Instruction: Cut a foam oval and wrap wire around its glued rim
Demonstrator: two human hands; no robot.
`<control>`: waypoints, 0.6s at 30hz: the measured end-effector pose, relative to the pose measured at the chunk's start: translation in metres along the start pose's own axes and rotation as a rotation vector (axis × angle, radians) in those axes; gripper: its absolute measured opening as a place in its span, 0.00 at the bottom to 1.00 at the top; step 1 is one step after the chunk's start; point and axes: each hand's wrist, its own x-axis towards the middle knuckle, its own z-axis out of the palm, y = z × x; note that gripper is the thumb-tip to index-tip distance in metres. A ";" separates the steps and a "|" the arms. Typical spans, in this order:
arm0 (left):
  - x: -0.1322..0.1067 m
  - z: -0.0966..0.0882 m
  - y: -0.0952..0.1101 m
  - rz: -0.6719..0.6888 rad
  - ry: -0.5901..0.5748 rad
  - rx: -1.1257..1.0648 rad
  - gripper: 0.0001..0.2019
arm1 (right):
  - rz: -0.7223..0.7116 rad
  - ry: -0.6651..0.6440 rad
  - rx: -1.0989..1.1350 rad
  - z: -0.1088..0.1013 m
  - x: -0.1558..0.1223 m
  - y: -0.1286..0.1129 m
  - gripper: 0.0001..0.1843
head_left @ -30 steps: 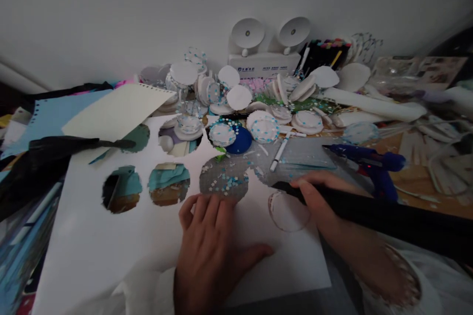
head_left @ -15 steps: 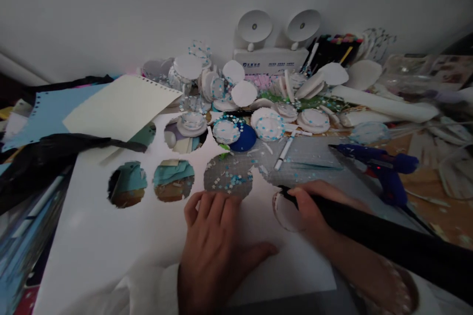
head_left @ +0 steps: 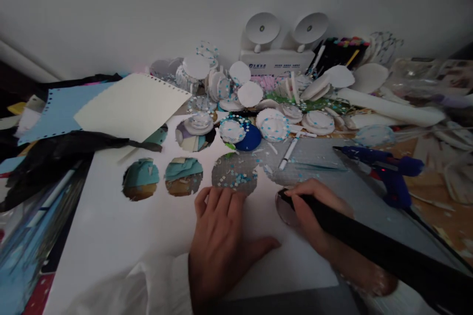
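Note:
My left hand [head_left: 219,243] lies on a large white board [head_left: 158,236], fingers forward and thumb stretched out to the right. Just beyond its fingertips is a round hole, one of several cut through the board. In my right hand [head_left: 314,216] is a long, thick black pen-shaped cutting tool [head_left: 354,229], gripped between thumb and fingers. Its tip meets the upper left of a round cut line [head_left: 283,211] in the board. The right part of that circle is hidden behind my right hand.
A blue glue gun [head_left: 384,162] with a lit red light lies at right. White discs [head_left: 250,93], some with blue dots, crowd the back below a twin-head lamp [head_left: 277,59]. A white pen [head_left: 290,150] rests on the grey mat [head_left: 321,150]. Notebook sheets [head_left: 133,103] cover the back left.
The view has shifted, so most things sit slightly farther right. The tool's tip has moved a little left and nearer along the round cut line. My left hand stays on the board.

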 end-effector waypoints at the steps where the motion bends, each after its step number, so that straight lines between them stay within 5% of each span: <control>1: 0.000 0.000 0.000 -0.001 -0.002 -0.003 0.32 | 0.018 0.002 0.014 0.001 0.000 0.002 0.08; 11: 0.001 0.001 -0.002 0.009 -0.014 0.013 0.32 | -0.121 -0.172 0.160 -0.009 0.003 0.001 0.07; 18: 0.000 0.000 -0.001 0.011 0.005 0.013 0.32 | -0.020 -0.310 0.377 -0.016 0.000 0.023 0.10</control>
